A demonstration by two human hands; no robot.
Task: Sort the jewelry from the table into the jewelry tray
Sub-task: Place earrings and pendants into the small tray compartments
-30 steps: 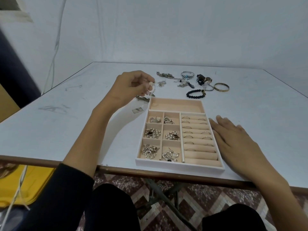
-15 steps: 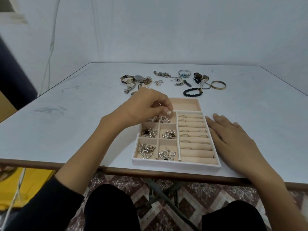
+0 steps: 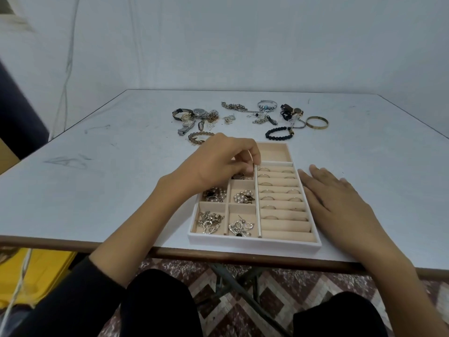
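Fingers of left hand curled together over tray top small compartment, grip unclear; right hand flat, fingers straight, beside tray; loose jewelry on table behind tray

— Where does the camera sit?
— On the person's head, at the near edge of the bench, looking forward and down.
— How close?
— Near. The jewelry tray lies just below centre, the person's knees fill the bottom on this side of it, and the wall rises beyond it.
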